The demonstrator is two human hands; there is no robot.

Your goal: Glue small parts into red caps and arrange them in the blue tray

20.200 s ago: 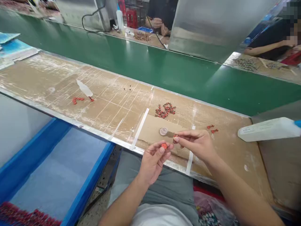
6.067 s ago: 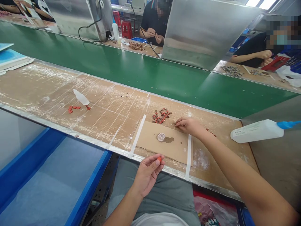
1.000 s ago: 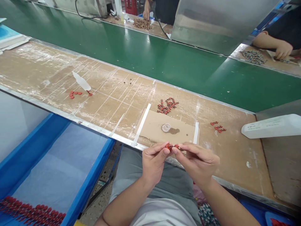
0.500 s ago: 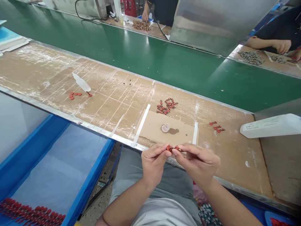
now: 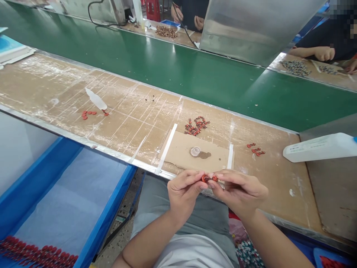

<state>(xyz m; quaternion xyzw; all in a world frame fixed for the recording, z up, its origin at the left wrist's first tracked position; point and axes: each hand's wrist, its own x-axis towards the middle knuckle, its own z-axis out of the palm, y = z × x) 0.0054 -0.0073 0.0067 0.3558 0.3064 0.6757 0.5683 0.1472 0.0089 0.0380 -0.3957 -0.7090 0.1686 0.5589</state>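
Note:
Above the near edge of the bench, my left hand [image 5: 182, 191] pinches one end of a small red-and-dark piece [image 5: 209, 178] with a rounded red end. The thumb and fingers of my right hand [image 5: 241, 190] close on its other end, so the fingertips hide much of it. Just beyond lies a taped-down cardboard sheet [image 5: 180, 149] with a small clear cup [image 5: 195, 151] and a wet-looking dark patch. Behind the sheet is a pile of small red-and-dark pieces [image 5: 196, 126]. Several similar pieces with red bases [image 5: 256, 151] stand to the right.
Red discs [image 5: 89, 112] and a white squeeze bottle [image 5: 96, 99] lie on the left of the bench. A large white bottle [image 5: 320, 148] lies at right. Beyond runs a green belt [image 5: 156, 59], with co-workers' hands behind it. A blue tray [image 5: 69, 190] holds rows of red pieces.
My hands have shifted slightly right with the piece, and more of it shows between the fingertips. Across the belt, a co-worker's hand has lifted from the pile and a second hand shows.

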